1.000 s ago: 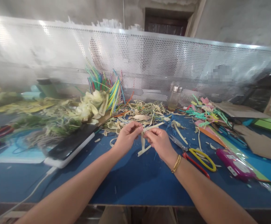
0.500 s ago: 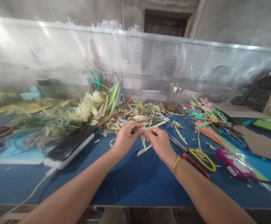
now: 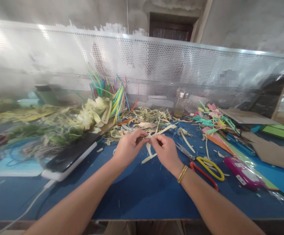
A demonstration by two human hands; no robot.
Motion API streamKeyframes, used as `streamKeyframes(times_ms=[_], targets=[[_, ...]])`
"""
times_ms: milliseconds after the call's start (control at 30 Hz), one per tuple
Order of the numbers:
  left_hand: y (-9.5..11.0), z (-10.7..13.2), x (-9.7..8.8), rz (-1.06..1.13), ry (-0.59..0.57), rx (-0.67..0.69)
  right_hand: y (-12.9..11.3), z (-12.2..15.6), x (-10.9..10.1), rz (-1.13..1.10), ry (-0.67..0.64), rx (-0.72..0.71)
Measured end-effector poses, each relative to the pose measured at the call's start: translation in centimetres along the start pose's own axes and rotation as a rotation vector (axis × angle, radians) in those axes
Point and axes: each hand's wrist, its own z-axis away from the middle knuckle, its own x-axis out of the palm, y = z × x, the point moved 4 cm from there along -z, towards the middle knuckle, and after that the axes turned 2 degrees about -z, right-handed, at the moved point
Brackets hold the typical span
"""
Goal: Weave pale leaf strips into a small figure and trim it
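My left hand (image 3: 130, 146) and my right hand (image 3: 165, 150) meet over the middle of the blue table, fingertips pinched together. Between them is a pale, cream-coloured strip (image 3: 165, 130) that looks like dried husk or leaf; one end sticks out to the upper right. Other pale ends (image 3: 149, 159) hang below the fingers. The exact grip point is hidden by my fingertips. Beyond the hands lies a heap of similar dried strips (image 3: 147, 119). Scissors (image 3: 202, 166) with one yellow and one red handle rest open beside my right wrist.
A phone on a white power bank (image 3: 71, 156) with a cable lies left, near green and grey fibres (image 3: 56, 137). Coloured stems (image 3: 107, 88) stand behind. A glass bottle (image 3: 181, 104), a purple device (image 3: 243, 173) and coloured sheets (image 3: 276, 174) are on the right.
My view has shifted slightly, so most things sit a little further left and lower. Both hands stay pinched together on the pale strip, with only small finger movement.
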Motion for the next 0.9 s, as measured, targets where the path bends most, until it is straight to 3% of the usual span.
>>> streamKeyframes(times_ms=[233, 433, 733, 900], targets=[[0.3, 0.0, -0.1, -0.04, -0.046, 0.042, 0.6, 0.0, 0.3, -0.008, -0.011, 0.034], [-0.2, 0.2, 0.3, 0.137, -0.006, -0.052, 0.2, 0.3, 0.0, 0.035, 0.027, -0.018], [-0.6, 0.1, 0.8, 0.399, 0.001, -0.159, -1.5, 0.5, -0.5, 0.386, 0.021, -0.3], [-0.7, 0.1, 0.7, 0.412, 0.018, -0.169, -1.6, 0.4, -0.6, 0.489, 0.009, -0.334]])
